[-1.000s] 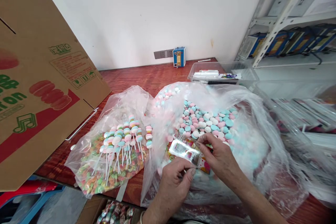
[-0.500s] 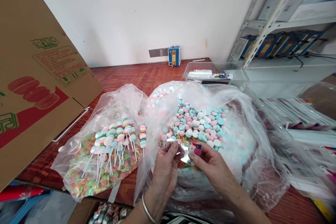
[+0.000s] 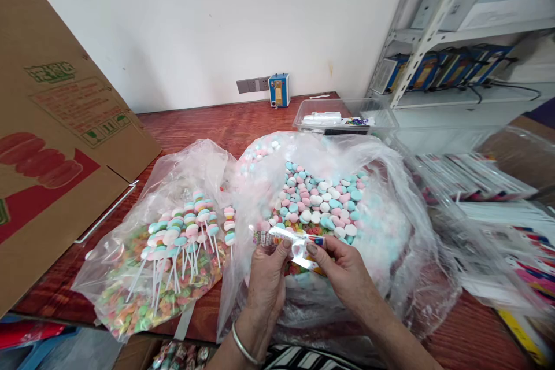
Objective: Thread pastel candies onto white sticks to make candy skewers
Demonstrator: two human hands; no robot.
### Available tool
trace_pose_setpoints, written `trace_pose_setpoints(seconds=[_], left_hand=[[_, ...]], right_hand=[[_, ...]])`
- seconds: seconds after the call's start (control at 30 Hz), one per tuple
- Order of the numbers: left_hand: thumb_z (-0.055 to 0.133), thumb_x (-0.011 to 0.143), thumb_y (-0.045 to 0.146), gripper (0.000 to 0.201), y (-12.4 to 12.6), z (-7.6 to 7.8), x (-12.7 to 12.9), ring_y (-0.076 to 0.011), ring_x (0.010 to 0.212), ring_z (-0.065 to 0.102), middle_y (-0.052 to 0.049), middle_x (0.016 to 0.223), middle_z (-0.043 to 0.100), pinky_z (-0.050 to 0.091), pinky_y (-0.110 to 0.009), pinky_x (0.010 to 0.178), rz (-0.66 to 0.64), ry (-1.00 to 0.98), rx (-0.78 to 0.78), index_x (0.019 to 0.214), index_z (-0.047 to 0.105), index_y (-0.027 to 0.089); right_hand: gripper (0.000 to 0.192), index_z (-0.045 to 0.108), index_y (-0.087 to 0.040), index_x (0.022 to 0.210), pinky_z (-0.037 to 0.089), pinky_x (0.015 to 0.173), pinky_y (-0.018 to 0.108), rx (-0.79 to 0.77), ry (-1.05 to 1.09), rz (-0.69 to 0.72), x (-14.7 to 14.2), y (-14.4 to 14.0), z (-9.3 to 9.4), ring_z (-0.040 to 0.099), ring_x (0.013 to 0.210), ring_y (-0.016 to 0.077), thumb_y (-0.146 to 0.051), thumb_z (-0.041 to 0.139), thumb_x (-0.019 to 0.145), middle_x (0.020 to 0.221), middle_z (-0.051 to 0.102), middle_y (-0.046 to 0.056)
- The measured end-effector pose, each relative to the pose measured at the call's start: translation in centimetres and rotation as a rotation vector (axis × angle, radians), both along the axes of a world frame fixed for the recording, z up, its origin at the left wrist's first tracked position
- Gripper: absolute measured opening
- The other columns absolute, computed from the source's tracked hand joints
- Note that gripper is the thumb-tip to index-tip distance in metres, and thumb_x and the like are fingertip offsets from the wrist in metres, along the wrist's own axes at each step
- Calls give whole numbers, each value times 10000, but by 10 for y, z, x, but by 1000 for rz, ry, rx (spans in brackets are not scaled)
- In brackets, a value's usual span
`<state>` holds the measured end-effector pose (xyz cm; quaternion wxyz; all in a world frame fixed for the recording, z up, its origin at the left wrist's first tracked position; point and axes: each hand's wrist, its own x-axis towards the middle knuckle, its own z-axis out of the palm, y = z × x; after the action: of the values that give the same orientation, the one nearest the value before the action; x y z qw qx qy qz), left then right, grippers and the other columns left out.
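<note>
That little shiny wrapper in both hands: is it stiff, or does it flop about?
Probably floppy: the small wrapper bends and creases between the left hand and right hand. Its glossy film catches the light, so it may be slippery. It looks thin and light, likely needing a pinch at each end.

Two hands (image 3: 269, 277) (image 3: 342, 269), one wrapper (image 3: 295, 243), two candy bags (image 3: 151, 254) (image 3: 390, 231), one cardboard box (image 3: 56, 144)

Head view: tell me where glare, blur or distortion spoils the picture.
Head view: even daylight with soft shadows; white glare streaks the small wrapper pinched between the left hand and right hand; the big candy bag hazes its pastel candies; the shelf leans from wide-angle distortion; the right edge is blurred.
</note>
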<state>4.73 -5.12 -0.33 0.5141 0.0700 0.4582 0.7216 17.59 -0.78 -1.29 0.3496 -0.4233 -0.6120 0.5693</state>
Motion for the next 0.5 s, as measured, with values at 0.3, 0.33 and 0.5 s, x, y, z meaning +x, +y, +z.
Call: trace_pose_setpoints(seconds=[0.3, 0.33, 0.5], left_hand=[[866, 612, 273, 342, -2, -7, 8, -143, 756, 645, -2, 816, 697, 512, -241, 711, 61, 82, 70, 853, 645, 173], [857, 630, 259, 329, -2, -7, 9, -152, 783, 653, -12, 839, 704, 512, -249, 731, 40, 105, 81, 873, 654, 170], [791, 733, 302, 297, -1, -1, 5, -164, 838, 658, -35, 915, 698, 510, -255, 733, -28, 65, 98, 966, 658, 174]], right_hand=[[394, 590, -191, 748, 364, 544, 231, -226, 177, 62, -4, -2, 9, 473, 606, 129, -577, 640, 810, 667, 546, -24], [377, 583, -194, 749, 370, 551, 231, -235, 190, 59, -4, -2, 11, 476, 609, 127, -560, 659, 801, 672, 548, -27], [288, 587, -191, 748, 369, 578, 235, -98, 88, 48, 1, 2, 19, 467, 633, 128, -459, 633, 844, 686, 541, -28]])
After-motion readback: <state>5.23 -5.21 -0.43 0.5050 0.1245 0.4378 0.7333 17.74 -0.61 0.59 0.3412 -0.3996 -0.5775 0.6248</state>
